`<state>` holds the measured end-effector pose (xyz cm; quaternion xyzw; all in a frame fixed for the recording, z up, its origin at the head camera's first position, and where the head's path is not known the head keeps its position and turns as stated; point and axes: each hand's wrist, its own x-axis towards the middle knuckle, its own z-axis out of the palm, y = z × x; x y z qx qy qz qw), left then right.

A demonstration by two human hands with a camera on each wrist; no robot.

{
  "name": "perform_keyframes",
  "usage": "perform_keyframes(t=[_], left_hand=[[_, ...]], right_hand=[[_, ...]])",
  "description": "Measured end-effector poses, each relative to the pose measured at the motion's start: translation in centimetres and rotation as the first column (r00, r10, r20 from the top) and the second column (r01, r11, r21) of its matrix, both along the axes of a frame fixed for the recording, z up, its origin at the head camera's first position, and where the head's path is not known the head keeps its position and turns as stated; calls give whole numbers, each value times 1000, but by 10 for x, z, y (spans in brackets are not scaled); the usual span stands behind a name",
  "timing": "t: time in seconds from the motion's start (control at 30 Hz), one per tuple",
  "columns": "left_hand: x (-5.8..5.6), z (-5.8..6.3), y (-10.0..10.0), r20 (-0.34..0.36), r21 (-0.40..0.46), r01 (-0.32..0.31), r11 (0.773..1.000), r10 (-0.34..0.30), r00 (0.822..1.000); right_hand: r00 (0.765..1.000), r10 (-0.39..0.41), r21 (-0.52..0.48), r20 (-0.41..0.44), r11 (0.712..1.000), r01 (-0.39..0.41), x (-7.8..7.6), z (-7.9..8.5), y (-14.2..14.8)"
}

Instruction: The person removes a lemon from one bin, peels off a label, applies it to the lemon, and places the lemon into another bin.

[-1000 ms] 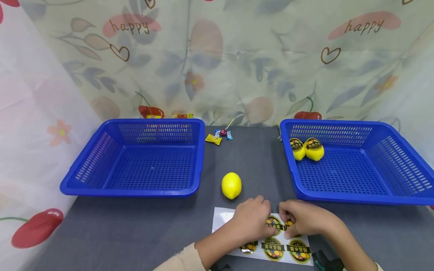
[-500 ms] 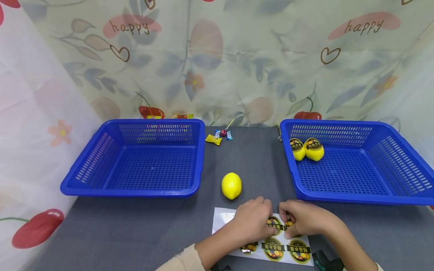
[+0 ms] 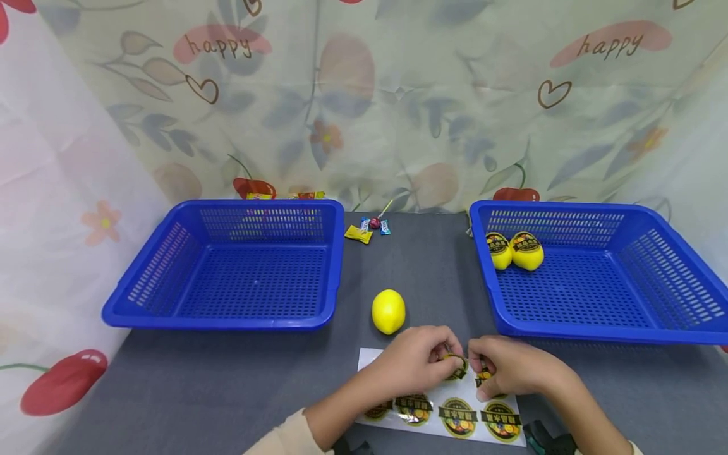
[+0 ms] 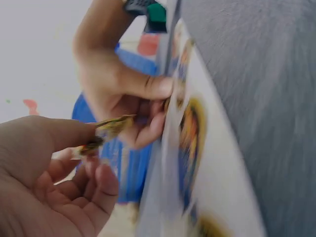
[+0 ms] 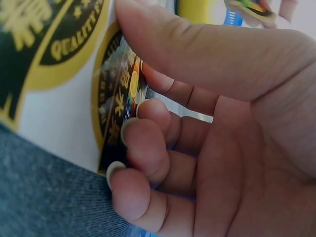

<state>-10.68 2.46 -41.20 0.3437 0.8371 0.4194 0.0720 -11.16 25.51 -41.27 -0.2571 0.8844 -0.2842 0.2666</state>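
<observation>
My left hand pinches a round black-and-gold fruit sticker between thumb and fingers, lifted off the white sticker sheet in the left wrist view. The sheet lies on the dark tabletop with several matching stickers on it. At its right side my right hand grips the sheet; the right wrist view shows the thumb on the sheet and curled fingertips along a sticker. A plain yellow lemon sits just beyond the left hand.
A blue basket stands at left. Another blue basket at right holds two lemons bearing stickers. Small wrapped candies and a lollipop lie at the back, before a patterned curtain.
My left hand has drawn up and left from the sheet, taking a sticker between thumb and fingers, and uncovered more of the lower row. The right hand and lemon have stayed put.
</observation>
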Motion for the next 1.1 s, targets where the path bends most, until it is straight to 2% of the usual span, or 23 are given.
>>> perform_keyframes(t=[0.1,0.17,0.27,0.33,0.43,0.57,0.67,0.77,0.87,0.93,1.0,1.1], left_hand=[[-6,7,-16,45,106,-106,989,102,994],[-12,9,-27,69,161,-197,967,188,980],[-20,9,-42,108,250,-313,916,295,949],[-26,6,-49,148,314,-370,875,340,929],[-31,-1,-55,226,392,-429,814,367,902],[-35,-10,-58,287,437,-467,769,373,882],[-38,-15,-59,305,458,-478,750,373,876],[-41,-19,-60,327,481,-488,729,367,871],[-43,-22,-60,359,503,-497,707,351,864],[-45,-24,-61,377,508,-503,699,345,860],[-46,-26,-61,395,510,-510,693,338,854],[-48,-28,-61,416,504,-519,690,333,846]], right_hand=[[1000,-1,11,-9,1000,2,0,0,-1],[1000,-2,23,-13,1000,3,0,1,-1],[1000,-6,46,-18,999,7,1,2,-3],[1000,-11,68,-19,998,12,2,4,-4],[999,-17,108,-31,994,20,4,7,-6],[993,-5,108,-115,994,18,7,11,-15],[976,-41,31,-214,998,48,5,13,-29],[954,-156,-111,-256,985,131,-1,14,-46],[949,-276,-275,-151,934,228,-9,14,-63],[947,-321,-354,-25,889,292,-16,13,-73],[933,-340,-398,119,844,359,-23,11,-81],[900,-344,-414,267,802,430,-34,7,-90]])
